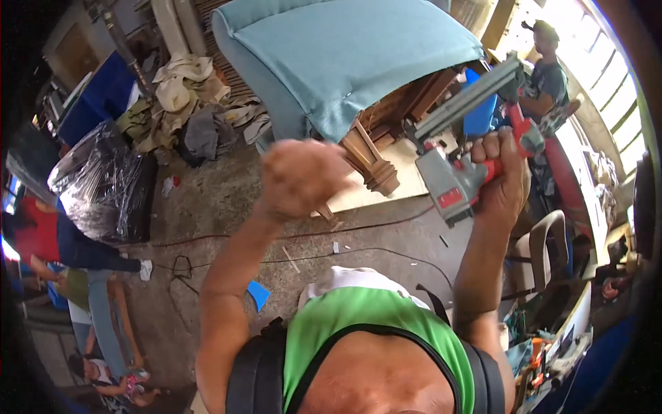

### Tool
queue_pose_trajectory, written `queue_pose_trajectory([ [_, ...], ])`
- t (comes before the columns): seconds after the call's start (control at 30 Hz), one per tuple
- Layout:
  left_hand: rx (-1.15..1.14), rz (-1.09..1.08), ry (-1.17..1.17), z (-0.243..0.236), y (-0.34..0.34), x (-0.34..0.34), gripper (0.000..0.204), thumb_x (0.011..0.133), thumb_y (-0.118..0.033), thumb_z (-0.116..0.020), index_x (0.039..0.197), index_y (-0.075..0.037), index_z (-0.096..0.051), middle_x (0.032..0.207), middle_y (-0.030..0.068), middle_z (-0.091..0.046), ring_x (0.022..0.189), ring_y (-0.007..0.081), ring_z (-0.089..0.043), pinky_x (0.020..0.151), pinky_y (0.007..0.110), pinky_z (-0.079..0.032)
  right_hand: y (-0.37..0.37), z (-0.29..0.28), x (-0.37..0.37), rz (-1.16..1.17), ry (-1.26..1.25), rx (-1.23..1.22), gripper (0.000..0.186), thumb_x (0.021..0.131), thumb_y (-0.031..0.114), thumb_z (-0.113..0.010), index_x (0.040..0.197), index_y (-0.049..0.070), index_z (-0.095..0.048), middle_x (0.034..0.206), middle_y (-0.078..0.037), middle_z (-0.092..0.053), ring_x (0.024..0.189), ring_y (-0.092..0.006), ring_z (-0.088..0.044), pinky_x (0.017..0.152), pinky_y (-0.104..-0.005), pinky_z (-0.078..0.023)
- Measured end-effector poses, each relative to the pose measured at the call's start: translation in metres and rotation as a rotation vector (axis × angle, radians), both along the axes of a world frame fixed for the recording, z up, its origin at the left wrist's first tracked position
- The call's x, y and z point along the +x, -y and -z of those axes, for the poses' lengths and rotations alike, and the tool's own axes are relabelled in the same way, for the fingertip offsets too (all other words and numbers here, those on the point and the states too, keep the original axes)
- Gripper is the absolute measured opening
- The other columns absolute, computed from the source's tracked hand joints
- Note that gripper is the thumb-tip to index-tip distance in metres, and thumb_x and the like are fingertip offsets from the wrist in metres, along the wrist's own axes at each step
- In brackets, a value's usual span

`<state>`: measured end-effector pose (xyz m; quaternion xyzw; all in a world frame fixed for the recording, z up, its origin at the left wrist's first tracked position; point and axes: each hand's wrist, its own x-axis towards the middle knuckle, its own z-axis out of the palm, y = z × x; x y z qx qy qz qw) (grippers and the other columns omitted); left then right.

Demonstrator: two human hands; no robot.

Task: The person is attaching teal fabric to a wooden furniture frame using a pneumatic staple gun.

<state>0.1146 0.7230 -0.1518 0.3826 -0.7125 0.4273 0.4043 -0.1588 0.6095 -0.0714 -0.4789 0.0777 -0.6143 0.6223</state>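
Note:
My right hand (503, 172) grips a grey and red pneumatic nail gun (447, 188), its long magazine angled up to the right. My left hand (303, 178) is motion-blurred, fingers curled closed, near the lower corner of a light blue upholstered furniture piece (348, 48); whatever it may hold is hidden. Between my hands a carved wooden leg (376, 169) juts from the piece’s open wooden underside, over a pale board (407, 152).
Cloth scraps (207, 131), a plastic-wrapped bundle (96, 179) and a person in red (38, 228) are left. More people work lower left (110, 379). Another person (545, 83) stands upper right. A chair (545, 248) is right. Hoses and cords (345, 228) cross the floor.

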Motion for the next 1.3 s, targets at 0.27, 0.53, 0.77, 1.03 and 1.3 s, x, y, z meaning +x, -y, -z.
queue_pose_trajectory([
  [0.27,0.091,-0.357,-0.018,-0.004,0.014,0.036,0.028,0.086,-0.025,-0.068,0.113,-0.019,-0.069,0.128,-0.0069,-0.062,0.129,0.0152,-0.048,0.107,0.038,-0.027,-0.016,-0.049,0.058,0.417,-0.627,-0.370,0.031,0.092,0.032,-0.070,0.094,0.001,-0.070,0.077,-0.003,-0.069,0.069,-0.0084,-0.063,0.065,-0.0236,-0.050],
  [0.53,0.026,-0.159,-0.250,0.015,0.021,0.023,0.012,0.089,-0.020,-0.065,0.098,-0.017,-0.071,0.111,-0.0086,-0.070,0.114,0.0123,-0.056,0.100,0.035,-0.030,-0.025,-0.057,0.081,0.262,-0.717,-0.434,0.039,0.096,0.038,-0.063,0.081,0.002,-0.066,0.067,-0.002,-0.064,0.072,-0.0102,-0.066,0.071,-0.0268,-0.054],
  [0.77,0.009,-0.057,-0.343,0.025,0.033,0.020,0.012,0.090,-0.019,-0.064,0.096,-0.014,-0.072,0.110,-0.0075,-0.070,0.114,0.0127,-0.054,0.096,0.035,-0.030,-0.014,-0.046,0.098,0.345,-0.716,-0.481,0.041,0.095,0.041,-0.064,0.078,0.003,-0.067,0.066,-0.001,-0.064,0.064,-0.0074,-0.061,0.060,-0.0251,-0.048],
  [1.03,-0.024,-0.037,-0.346,0.033,0.042,0.026,0.013,0.092,-0.022,-0.061,0.096,-0.015,-0.071,0.110,-0.0077,-0.071,0.115,0.0131,-0.052,0.097,0.035,-0.029,-0.004,-0.046,0.109,0.314,-0.772,-0.505,0.036,0.096,0.035,-0.063,0.081,0.003,-0.064,0.067,-0.002,-0.061,0.066,-0.0102,-0.061,0.066,-0.0273,-0.051],
  [1.3,-0.122,0.073,-0.375,0.037,0.054,0.026,0.013,0.094,-0.019,-0.055,0.098,-0.018,-0.068,0.107,-0.0079,-0.072,0.113,0.0131,-0.051,0.099,0.034,-0.028,-0.005,-0.055,0.119,0.238,-0.689,-0.462,0.032,0.098,0.029,-0.060,0.082,0.001,-0.061,0.069,-0.005,-0.059,0.067,-0.0131,-0.064,0.073,-0.0314,-0.057],
])
